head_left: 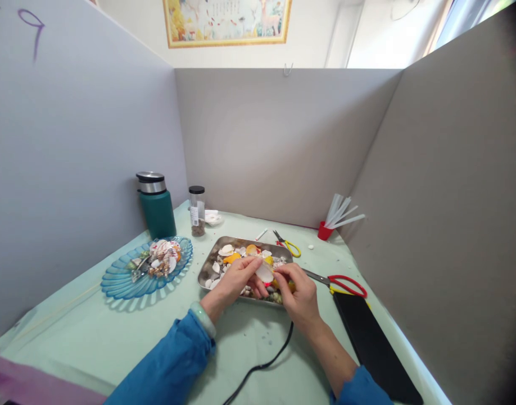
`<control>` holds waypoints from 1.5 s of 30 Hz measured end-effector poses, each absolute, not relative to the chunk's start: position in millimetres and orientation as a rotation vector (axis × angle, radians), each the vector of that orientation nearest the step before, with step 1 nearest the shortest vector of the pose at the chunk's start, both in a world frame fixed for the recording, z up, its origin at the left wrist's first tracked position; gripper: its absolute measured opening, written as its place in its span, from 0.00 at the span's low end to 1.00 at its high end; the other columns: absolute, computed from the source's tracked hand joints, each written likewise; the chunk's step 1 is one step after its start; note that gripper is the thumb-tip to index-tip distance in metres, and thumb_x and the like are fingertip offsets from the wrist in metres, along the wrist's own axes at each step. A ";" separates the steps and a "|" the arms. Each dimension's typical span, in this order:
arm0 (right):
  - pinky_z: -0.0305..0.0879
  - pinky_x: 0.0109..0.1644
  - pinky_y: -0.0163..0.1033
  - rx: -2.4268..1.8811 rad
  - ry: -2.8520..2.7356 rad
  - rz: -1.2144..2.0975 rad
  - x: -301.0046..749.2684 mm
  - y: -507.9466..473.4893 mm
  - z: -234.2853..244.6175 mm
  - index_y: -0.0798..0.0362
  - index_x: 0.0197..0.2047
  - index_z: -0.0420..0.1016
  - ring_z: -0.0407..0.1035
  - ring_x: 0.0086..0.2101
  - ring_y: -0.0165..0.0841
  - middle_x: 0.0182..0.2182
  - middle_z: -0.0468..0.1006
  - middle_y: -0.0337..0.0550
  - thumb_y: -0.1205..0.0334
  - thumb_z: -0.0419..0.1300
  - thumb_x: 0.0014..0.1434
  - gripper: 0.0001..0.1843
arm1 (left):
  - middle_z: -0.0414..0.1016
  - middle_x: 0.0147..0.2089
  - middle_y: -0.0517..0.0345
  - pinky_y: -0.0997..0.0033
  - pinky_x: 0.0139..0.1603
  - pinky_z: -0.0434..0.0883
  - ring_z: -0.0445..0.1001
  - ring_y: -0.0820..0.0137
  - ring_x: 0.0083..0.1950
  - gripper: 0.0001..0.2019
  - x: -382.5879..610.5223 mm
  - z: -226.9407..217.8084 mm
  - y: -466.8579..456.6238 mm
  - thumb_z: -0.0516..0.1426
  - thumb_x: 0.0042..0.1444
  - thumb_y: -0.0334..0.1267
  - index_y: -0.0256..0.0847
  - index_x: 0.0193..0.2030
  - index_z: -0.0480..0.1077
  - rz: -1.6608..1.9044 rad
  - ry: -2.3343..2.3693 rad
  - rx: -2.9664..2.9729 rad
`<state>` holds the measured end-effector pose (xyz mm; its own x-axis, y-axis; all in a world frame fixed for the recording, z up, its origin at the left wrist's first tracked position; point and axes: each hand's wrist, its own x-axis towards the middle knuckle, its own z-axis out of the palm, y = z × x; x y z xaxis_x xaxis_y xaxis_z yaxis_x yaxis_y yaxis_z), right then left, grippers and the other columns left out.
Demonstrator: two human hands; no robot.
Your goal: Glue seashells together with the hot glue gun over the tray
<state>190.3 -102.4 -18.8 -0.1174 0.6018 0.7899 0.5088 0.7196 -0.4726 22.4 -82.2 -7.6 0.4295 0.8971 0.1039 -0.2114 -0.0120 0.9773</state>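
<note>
Both my hands meet over the near edge of a metal tray [207, 269] filled with several seashells. My left hand [236, 281] pinches a flat white shell [265, 273] from the left. My right hand [298, 295] has its fingers closed against the same shell from the right, with something yellow partly hidden under them. A black cable [262, 365] runs from under my right hand toward me.
A blue glass plate [123, 278] holding shells lies at left. Behind it stand a green thermos [157, 207] and a small jar [197, 211]. Yellow-handled scissors [289, 245], red-handled scissors [342, 284], a red cup with white sticks [327, 228] and a black flat case [371, 343] sit right. Grey partitions enclose the table.
</note>
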 end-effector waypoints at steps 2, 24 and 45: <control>0.63 0.37 0.39 -0.875 -1.780 0.099 190.1 -102.5 -19.4 0.52 0.35 0.71 0.67 0.31 0.33 0.30 0.73 0.42 0.65 0.55 0.62 0.05 | 0.76 0.19 0.53 0.77 0.21 0.70 0.74 0.70 0.19 0.21 22.4 -8.0 -81.8 0.53 0.57 0.55 0.35 0.38 0.66 1.002 0.707 1.285; 0.59 0.36 0.39 -0.872 -1.847 0.063 189.8 -101.4 -20.4 0.52 0.33 0.70 0.65 0.30 0.33 0.28 0.73 0.41 0.66 0.55 0.62 0.06 | 0.74 0.17 0.56 0.77 0.19 0.69 0.73 0.70 0.17 0.21 23.4 -10.7 -80.3 0.53 0.57 0.56 0.36 0.34 0.66 1.032 0.747 1.310; 0.60 0.35 0.37 -0.919 -1.775 0.167 190.7 -98.9 -24.1 0.52 0.31 0.69 0.65 0.29 0.31 0.28 0.71 0.40 0.63 0.54 0.63 0.09 | 0.70 0.16 0.62 0.81 0.19 0.58 0.69 0.75 0.17 0.16 21.7 -9.9 -81.8 0.55 0.56 0.51 0.37 0.32 0.65 0.981 0.811 1.472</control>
<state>190.7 -98.9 -24.1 -0.1230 0.6515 0.7486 0.5007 0.6920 -0.5200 21.7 -81.8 -9.9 0.4154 0.8998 0.1334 -0.0383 -0.1292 0.9909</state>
